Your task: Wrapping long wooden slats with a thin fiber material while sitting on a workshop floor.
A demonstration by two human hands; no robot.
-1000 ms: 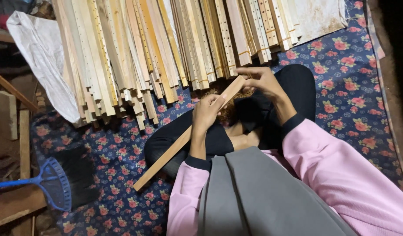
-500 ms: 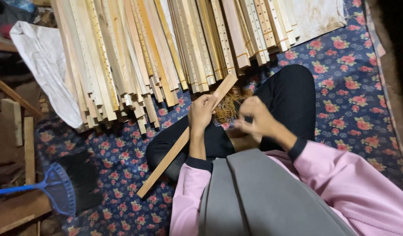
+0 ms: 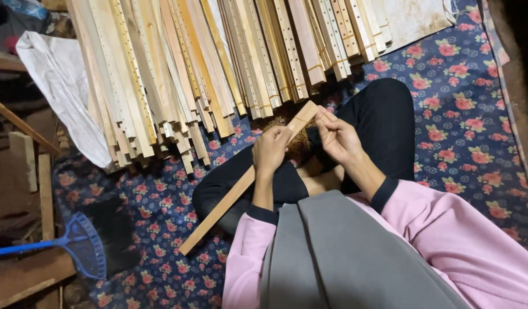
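A long flat wooden slat (image 3: 224,203) lies slanted across my lap, its far end up near the stacked wood. My left hand (image 3: 271,151) grips it around the middle. My right hand (image 3: 336,136) pinches the slat's upper end with fingertips. A tuft of brown fibre (image 3: 298,142) shows between the two hands, under the slat. I sit cross-legged in black trousers (image 3: 384,123) and pink sleeves.
A big stack of pale wooden slats with rows of holes (image 3: 218,63) lies just ahead. A white cloth (image 3: 61,80) hangs at left. A blue broom (image 3: 75,246) rests at lower left. The blue floral mat (image 3: 464,120) covers the floor.
My right hand dropped away from the slat's end towards my lap, then came back up to pinch that end. The left hand kept its grip on the slat.
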